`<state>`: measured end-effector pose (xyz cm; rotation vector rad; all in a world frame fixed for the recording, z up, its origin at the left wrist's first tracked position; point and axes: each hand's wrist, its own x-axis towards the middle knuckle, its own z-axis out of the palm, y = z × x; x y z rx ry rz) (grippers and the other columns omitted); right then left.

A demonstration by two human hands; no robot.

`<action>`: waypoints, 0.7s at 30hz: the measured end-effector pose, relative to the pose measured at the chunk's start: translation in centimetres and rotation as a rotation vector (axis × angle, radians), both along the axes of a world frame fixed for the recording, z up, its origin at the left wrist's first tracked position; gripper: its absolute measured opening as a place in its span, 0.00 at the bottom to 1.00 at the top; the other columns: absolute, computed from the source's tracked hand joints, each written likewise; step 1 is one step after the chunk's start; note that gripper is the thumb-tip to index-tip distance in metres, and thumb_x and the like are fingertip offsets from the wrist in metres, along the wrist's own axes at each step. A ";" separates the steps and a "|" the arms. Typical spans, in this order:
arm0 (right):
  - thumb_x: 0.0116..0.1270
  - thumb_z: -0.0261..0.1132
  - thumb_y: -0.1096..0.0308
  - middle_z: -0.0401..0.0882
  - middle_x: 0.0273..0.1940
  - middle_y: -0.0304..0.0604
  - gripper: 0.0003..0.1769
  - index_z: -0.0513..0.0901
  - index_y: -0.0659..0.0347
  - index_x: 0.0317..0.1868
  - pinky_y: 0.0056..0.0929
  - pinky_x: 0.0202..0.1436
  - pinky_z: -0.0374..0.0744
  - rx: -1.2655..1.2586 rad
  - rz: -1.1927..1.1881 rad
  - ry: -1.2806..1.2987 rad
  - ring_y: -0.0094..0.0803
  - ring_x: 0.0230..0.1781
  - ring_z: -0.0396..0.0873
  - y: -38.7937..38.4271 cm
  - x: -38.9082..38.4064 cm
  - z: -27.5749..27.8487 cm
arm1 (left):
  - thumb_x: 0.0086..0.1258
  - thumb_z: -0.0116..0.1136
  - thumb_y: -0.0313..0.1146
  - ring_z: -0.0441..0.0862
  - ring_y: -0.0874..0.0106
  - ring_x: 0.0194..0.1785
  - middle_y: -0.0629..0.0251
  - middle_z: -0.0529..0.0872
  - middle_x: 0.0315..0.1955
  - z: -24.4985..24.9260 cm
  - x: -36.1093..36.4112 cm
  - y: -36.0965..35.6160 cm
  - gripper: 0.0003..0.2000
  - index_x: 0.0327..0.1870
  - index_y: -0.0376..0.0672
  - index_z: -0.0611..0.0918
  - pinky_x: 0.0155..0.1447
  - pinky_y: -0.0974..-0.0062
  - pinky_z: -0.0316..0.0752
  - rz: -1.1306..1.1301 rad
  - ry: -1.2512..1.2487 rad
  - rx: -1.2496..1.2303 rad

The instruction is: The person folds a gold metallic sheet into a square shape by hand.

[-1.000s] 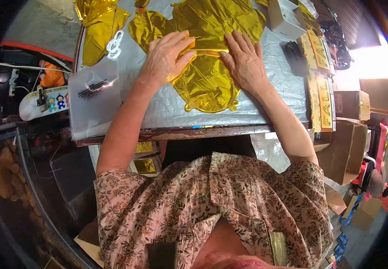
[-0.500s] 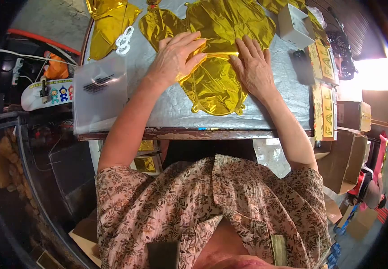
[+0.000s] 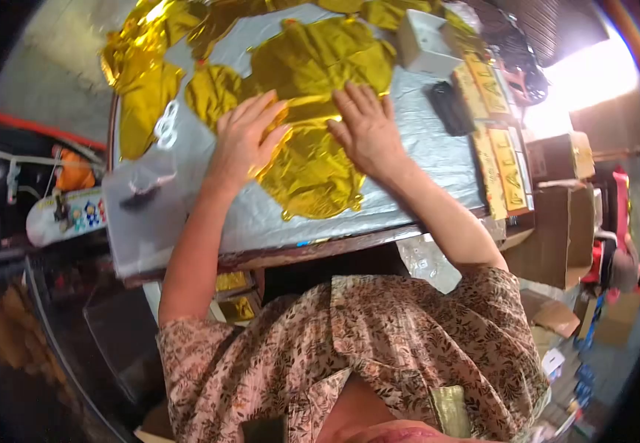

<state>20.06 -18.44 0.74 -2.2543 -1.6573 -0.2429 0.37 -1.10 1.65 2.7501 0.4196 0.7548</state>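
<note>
A gold foil balloon [image 3: 312, 181] lies flat and uninflated in the upper middle of the frame, on a tabletop [image 3: 416, 111] with a silvery covering, its rounded end toward the person and a smooth creased band running across between the two hands. The left hand [image 3: 242, 144] rests on the left edge of that band, thumb parted from the forefinger with foil showing in the gap; whether any foil is tucked under its palm cannot be seen. The right hand [image 3: 368, 133] lies palm down on the right edge, its grip spread, fingers extended and thumb out to the side. The step in hand looks like smoothing and creasing the foil; from here, the move would call for light, even pressure from both sides so the crease stays straight. More gold foil [image 3: 146, 103] and a white cord [image 3: 166, 125] lie upper left, while a white box [image 3: 427, 44] stands upper right, near a black object [image 3: 449, 111].
</note>
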 end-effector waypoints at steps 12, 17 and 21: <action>0.80 0.61 0.55 0.67 0.77 0.57 0.30 0.71 0.59 0.75 0.54 0.81 0.63 0.234 0.046 0.206 0.54 0.79 0.64 -1.2 0.0 4.9 | 0.74 0.65 0.30 0.81 0.53 0.66 0.52 0.84 0.65 3.4 0.6 0.1 0.15 0.59 0.36 0.87 0.71 0.59 0.73 -0.034 -0.075 -0.023; 0.64 0.66 0.78 0.88 0.56 0.50 0.17 0.90 0.59 0.52 0.42 0.58 0.83 0.343 -0.119 0.200 0.49 0.57 0.85 -4.9 12.0 10.3 | 0.72 0.66 0.28 0.81 0.53 0.66 0.55 0.85 0.64 7.8 5.9 0.0 0.13 0.56 0.39 0.88 0.70 0.60 0.75 -0.142 -0.080 -0.132; 0.65 0.67 0.70 0.91 0.40 0.53 0.13 0.91 0.62 0.47 0.39 0.46 0.86 0.264 -0.379 0.126 0.45 0.39 0.91 -4.9 28.5 9.0 | 0.73 0.66 0.28 0.84 0.54 0.62 0.56 0.88 0.60 11.3 13.9 0.9 0.13 0.56 0.40 0.88 0.70 0.60 0.75 -0.245 -0.154 -0.097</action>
